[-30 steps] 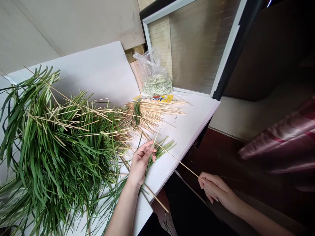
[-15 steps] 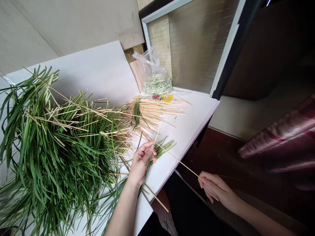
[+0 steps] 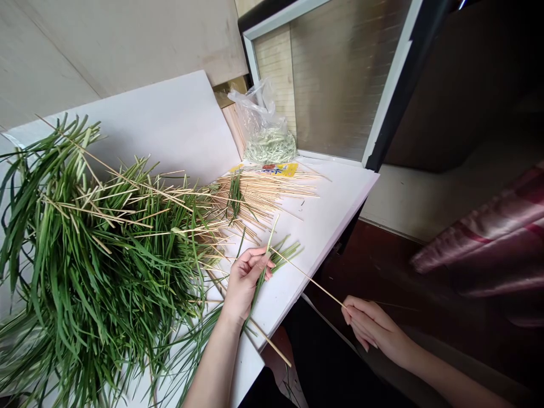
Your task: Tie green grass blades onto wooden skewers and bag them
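Between thumb and fingers, my left hand (image 3: 244,283) pinches a garlic chive stalk (image 3: 272,233) near its pale end. My right hand (image 3: 369,323), out past the table edge, grips a thin wooden skewer (image 3: 312,281). The skewer's far tip meets the stalk at my left fingertips; whether it has pierced the stalk I cannot tell. A small bundle of chive stalks (image 3: 291,249) lies on the table just behind my left hand. To the left spreads a large heap of chives (image 3: 106,283), with several skewers lying across its top.
Loose skewers (image 3: 259,195) fan out on the white table (image 3: 335,184). Behind them sits a clear plastic bag (image 3: 270,141) of pale green pieces. A thicker stick (image 3: 272,345) juts over the near edge. A framed glass panel (image 3: 340,85) stands at the back.
The skewer and my right hand have stayed almost still. My left fingers have shifted very slightly along the chive stalk, with the thumb a touch nearer the skewer tip.
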A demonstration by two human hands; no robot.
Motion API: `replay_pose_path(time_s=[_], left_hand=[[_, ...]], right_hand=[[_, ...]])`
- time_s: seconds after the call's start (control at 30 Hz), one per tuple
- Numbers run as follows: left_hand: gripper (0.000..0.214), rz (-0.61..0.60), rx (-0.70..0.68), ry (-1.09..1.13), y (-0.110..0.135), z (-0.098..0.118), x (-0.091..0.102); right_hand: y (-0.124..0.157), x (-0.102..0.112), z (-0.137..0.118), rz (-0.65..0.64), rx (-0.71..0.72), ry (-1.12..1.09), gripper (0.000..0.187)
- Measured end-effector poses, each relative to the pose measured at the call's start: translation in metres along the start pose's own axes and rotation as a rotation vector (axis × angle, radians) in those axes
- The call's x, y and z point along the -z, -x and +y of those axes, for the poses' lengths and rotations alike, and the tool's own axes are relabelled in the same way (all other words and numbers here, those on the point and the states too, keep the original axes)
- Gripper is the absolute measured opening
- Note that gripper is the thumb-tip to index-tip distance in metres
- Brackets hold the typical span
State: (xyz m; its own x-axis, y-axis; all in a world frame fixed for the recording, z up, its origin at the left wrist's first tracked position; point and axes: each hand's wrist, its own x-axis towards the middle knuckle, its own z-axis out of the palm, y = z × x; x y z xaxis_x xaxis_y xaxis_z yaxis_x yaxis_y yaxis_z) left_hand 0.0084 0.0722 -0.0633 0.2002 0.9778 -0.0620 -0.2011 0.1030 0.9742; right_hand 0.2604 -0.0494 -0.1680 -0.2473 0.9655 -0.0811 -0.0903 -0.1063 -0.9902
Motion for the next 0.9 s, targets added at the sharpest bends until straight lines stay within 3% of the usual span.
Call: replay_pose_path(time_s=[0.63, 0.9], left_hand=[[0.031, 0.110, -0.140, -0.113, -0.0020, -0.0046, 0.0004], [0.032, 0.076, -0.112, -0.102, -0.0021, -0.0050, -0.0004]], right_hand=[[0.0001, 0.0009, 0.0032, -0.027, -0.006, -0.042, 0.045], [0.0006, 0.0015, 0.0029, -0.023, -0.006, -0.035, 0.044]])
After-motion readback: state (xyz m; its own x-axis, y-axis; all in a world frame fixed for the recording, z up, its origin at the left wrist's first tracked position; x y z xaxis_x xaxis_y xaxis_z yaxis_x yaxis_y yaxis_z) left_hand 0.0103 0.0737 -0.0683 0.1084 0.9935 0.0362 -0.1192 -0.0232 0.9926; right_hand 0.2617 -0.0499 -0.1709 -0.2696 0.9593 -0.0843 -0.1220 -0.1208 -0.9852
